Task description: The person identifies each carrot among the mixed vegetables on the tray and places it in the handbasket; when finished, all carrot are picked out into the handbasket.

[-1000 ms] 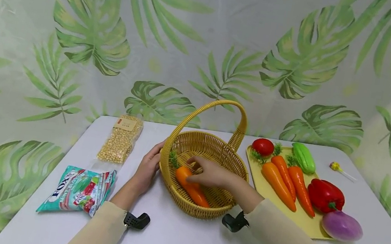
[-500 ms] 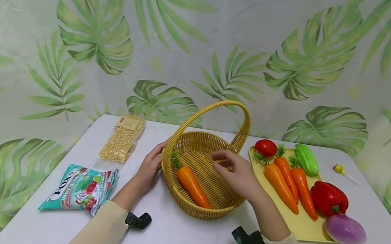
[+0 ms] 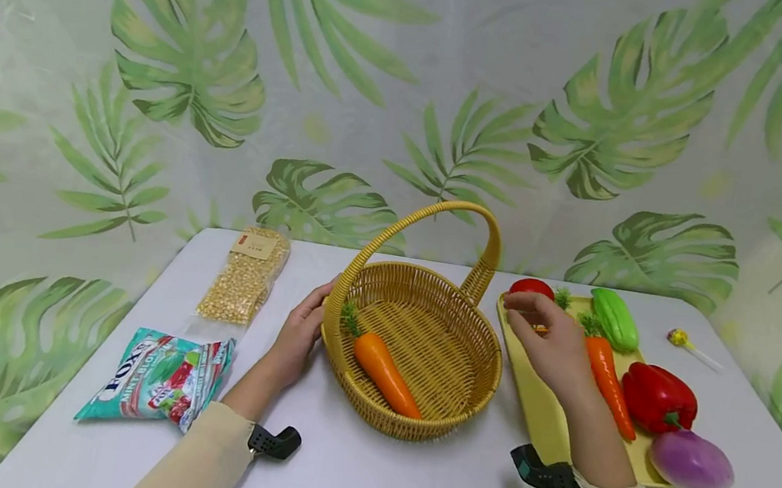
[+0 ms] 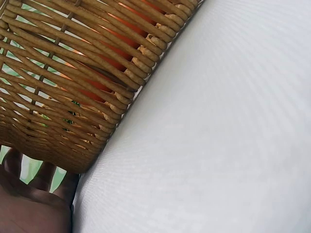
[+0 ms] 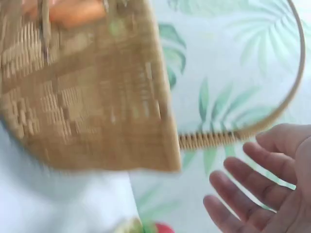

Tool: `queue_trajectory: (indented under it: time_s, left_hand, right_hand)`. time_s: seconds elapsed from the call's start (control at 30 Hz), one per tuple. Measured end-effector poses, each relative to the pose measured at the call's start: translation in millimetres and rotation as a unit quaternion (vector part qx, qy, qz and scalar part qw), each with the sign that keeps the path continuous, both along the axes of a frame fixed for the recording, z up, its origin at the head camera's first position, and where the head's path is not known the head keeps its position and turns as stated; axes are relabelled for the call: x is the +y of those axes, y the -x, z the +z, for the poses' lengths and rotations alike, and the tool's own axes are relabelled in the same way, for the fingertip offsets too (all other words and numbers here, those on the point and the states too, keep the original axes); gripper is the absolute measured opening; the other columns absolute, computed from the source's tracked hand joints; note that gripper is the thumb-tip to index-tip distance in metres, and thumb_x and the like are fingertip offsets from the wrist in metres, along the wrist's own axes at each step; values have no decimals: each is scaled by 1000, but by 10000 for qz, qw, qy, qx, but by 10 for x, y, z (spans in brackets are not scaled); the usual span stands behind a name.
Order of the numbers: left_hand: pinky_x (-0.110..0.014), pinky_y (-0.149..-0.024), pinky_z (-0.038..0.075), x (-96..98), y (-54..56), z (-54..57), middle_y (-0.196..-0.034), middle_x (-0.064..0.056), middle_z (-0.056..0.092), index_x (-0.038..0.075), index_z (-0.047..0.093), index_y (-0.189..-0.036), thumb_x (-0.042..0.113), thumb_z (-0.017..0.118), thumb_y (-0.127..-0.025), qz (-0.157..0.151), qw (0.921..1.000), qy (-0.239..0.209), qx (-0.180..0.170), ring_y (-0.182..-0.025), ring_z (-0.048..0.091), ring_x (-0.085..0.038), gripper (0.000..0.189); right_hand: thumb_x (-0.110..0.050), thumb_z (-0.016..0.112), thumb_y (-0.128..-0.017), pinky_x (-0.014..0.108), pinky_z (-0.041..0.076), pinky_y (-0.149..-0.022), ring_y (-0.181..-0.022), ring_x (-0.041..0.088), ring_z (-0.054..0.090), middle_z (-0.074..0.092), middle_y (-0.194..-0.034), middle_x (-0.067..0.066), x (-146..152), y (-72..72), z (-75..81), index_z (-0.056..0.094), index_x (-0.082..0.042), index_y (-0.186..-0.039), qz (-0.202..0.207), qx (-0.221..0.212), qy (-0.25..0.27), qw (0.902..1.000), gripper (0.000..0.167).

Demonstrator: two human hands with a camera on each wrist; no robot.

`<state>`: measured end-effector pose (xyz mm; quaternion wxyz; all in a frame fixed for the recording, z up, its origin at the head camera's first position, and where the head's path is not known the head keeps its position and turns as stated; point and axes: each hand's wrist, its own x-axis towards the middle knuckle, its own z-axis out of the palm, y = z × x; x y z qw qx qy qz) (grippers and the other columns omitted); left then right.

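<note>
A wicker basket [image 3: 434,360] with a tall arched handle stands mid-table, holding one orange carrot [image 3: 383,369] with a green top. My left hand [image 3: 297,340] rests against the basket's outer left wall, its fingers extended along the weave; in the left wrist view part of that hand [image 4: 34,199] shows beside the wall. My right hand [image 3: 554,344] is above the left part of a yellow tray [image 3: 534,400], holding nothing. In the right wrist view its fingers [image 5: 262,182] are spread and loosely bent. It covers most of the carrots beneath; another carrot [image 3: 608,386] shows to its right.
Around the tray lie a tomato [image 3: 530,287], a green gourd-like vegetable [image 3: 613,319], a red bell pepper [image 3: 658,398] and a purple eggplant [image 3: 692,459]. A lollipop [image 3: 694,347] is farther right. At left are a bag of yellow kernels [image 3: 245,277] and a teal Foxy's candy bag [image 3: 158,378].
My right hand has let go of the carrot in the basket, lifted out, and moved right to over the tray. The left hand has stayed at the basket's side.
</note>
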<state>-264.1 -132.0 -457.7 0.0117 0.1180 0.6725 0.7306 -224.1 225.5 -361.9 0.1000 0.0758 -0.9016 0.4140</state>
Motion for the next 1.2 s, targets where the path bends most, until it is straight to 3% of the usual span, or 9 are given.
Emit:
queue_trajectory:
  time_s: [0.2,0.43,0.73,1.0,1.2]
  left_hand:
    - [-43,-125,24,-4,-5,9,-160,14,35,27,46,-149,26,43,-106,12,10000,20,-36,-152,25,-10,43]
    - [-43,-125,23,-3,-13,3,-160,13,35,29,45,-150,29,43,-106,20,10000,53,-62,-152,25,-11,43]
    - [-40,-124,25,-2,-3,9,-157,14,39,31,47,-148,32,45,-106,43,10000,39,-78,-150,30,-9,42]
    - [-42,-125,24,-11,22,-22,-158,15,37,33,47,-148,35,46,-106,13,10000,47,-56,-151,28,-9,42]
    - [-42,-124,25,-13,17,-6,-158,15,38,33,48,-147,33,46,-106,68,9999,62,-81,-150,28,-9,42]
  right_hand:
    - [-37,51,-103,56,49,-100,-120,37,58,61,-133,15,271,-6,14,58,-11,-133,-415,-208,-683,9966,41]
    - [-35,51,-103,61,50,-91,-118,43,57,59,-134,22,481,-2,18,55,-4,-135,-717,-262,-1391,9873,45]
    - [-50,48,-101,60,49,-92,-117,45,56,58,-133,26,668,36,-38,53,-4,-138,-833,-667,-1470,9834,59]
    - [-45,51,-101,60,50,-92,-119,48,55,55,-136,31,804,75,-133,51,-2,-140,-845,-947,-1512,9803,58]
    - [-38,55,-100,63,48,-95,-120,51,53,56,-134,33,856,102,-197,50,0,-139,-614,-1133,-1632,9781,54]
